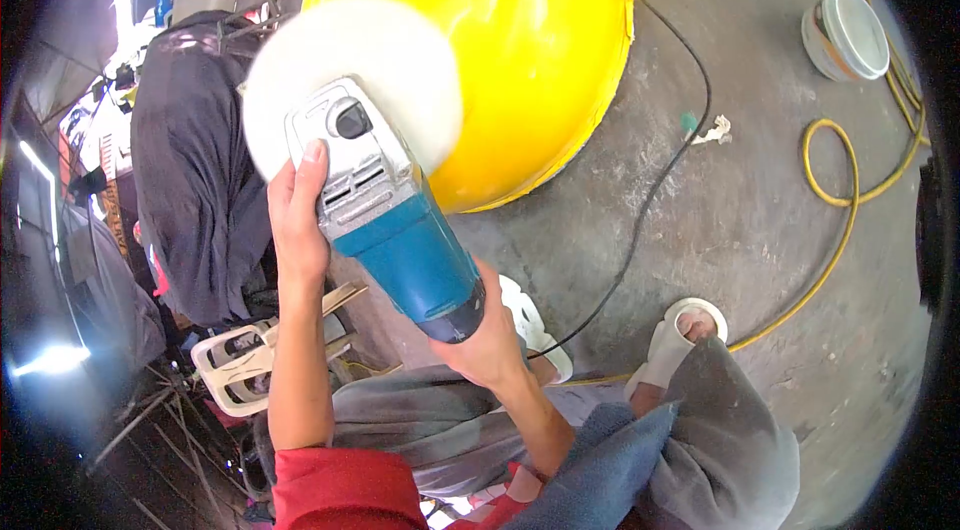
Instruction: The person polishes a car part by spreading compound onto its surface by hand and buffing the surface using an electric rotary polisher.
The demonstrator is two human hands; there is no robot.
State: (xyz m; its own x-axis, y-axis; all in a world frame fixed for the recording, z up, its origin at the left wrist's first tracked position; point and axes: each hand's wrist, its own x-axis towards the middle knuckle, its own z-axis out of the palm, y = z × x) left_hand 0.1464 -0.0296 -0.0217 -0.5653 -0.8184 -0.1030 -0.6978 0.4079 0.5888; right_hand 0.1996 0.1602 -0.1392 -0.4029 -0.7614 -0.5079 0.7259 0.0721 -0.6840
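Note:
My left hand (303, 215) grips the silver gear head of an angle polisher (412, 255), its thumb lying on top of the metal. Around the rear end of the teal body wraps my right hand (490, 330). A round white polishing pad (370, 40) sits on the tool's front, its edge blurred. It overlaps the left side of a large, glossy yellow rounded shell (540, 50); whether pad and shell touch, I cannot tell. The fingers under the tool are partly hidden. From the tool's rear a black cord (640, 220) runs off across the floor.
A white bucket (845, 35) stands at upper right beside a yellow hose (845, 200) that loops over the concrete floor (740, 190). Dark cloth (195, 170) drapes something at left, above a cream plastic chair (235, 370). My white shoes are below, near the cord.

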